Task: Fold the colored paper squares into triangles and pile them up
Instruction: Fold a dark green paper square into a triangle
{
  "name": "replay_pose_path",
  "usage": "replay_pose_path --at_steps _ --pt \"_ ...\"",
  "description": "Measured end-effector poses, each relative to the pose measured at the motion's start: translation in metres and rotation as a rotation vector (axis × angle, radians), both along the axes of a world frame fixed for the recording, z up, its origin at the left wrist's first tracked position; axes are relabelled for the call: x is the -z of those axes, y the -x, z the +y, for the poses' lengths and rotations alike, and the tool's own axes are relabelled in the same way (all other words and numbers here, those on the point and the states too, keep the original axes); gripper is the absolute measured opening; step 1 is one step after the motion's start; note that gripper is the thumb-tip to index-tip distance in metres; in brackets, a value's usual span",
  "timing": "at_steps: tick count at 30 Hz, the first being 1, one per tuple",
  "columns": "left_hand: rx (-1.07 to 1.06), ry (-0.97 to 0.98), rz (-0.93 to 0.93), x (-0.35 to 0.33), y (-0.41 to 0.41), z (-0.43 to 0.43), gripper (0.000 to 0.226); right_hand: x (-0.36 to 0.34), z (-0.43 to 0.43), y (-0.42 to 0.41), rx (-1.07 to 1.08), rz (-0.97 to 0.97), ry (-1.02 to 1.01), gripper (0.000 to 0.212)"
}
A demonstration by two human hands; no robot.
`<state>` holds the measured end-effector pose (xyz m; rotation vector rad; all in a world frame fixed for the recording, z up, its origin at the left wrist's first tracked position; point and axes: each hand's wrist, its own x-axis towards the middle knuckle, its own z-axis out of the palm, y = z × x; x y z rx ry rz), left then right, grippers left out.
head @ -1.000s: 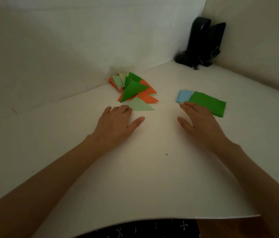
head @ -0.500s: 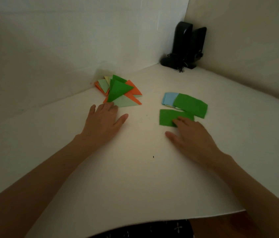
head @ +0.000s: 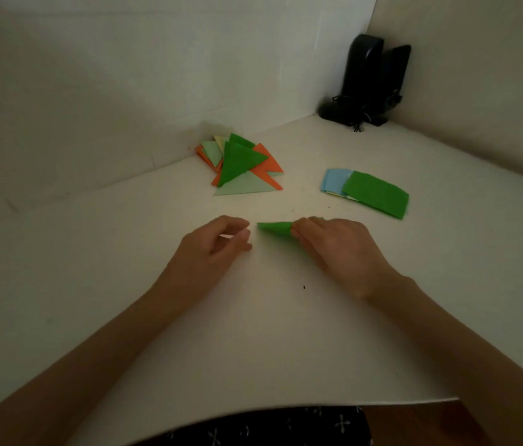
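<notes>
Where the near edge of the white table (head: pixel 253 342) curves across the bottom of the view, a strip of dark cloth (head: pixel 270 428) with a small pale pattern shows below it. Two bare forearms reach forward over the top, and a tiny dark speck (head: pixel 304 287) lies between them. The left hand (head: pixel 215 244) rests near the middle of the table, its fingers (head: pixel 237 224) loosely curled toward the thumb and holding nothing. Just beside it, the right hand (head: pixel 334 249) has its fingers (head: pixel 302 225) bent and pinching one end of a green sheet (head: pixel 274 228). The sheet shows as a narrow bright wedge tapering to a point toward the left hand, and most of it is hidden under the right hand. Whether it lies flat or is lifted cannot be told. Farther back on the left, a pile of triangles (head: pixel 244 165) sits near the foot of the wall: a bright green one on top, with orange, pale green and pale yellow ones fanned out beneath. Well apart to its right lies a stack of squares (head: pixel 376 194), the top one green and shifted off a light blue one. In the far corner, where the plain pale walls (head: pixel 125 75) meet, a black device (head: pixel 369 82) stands upright with a cord at its base. The light is dim.
</notes>
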<state>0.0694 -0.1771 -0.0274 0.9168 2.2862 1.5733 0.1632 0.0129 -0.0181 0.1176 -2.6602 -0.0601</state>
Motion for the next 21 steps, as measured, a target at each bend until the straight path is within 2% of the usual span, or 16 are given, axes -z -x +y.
replay_pose_path --at_steps 3,4,6,8,11,13,18,21 --pt "-0.009 -0.34 -0.687 -0.007 0.0 0.004 0.014 -0.001 -0.014 0.016 -0.051 0.098 0.045 0.007" --pt "0.006 -0.417 -0.823 -0.008 0.001 0.005 0.022 -0.001 -0.019 0.019 -0.084 0.135 0.048 0.007" --pt "0.032 -0.509 -0.952 -0.008 0.004 0.005 0.044 0.003 -0.026 0.023 -0.186 0.198 0.037 0.009" --pt "0.002 -0.572 -0.973 -0.006 0.009 0.002 0.057 0.009 -0.03 0.023 -0.314 0.208 0.012 0.013" --pt "-0.009 -0.563 -0.918 -0.004 0.01 0.0 0.042 0.014 -0.028 0.015 -0.403 0.166 -0.003 0.016" --pt "0.044 -0.554 -0.862 -0.001 0.009 -0.001 0.046 0.015 -0.028 0.012 -0.38 0.172 0.038 0.018" --pt "0.147 -0.599 -0.754 -0.002 0.004 -0.003 0.042 0.014 -0.036 0.017 -0.239 0.2 0.477 0.025" --pt "0.151 -0.599 -0.744 -0.004 0.004 -0.002 0.042 0.016 -0.035 0.019 -0.141 0.215 0.567 0.026"
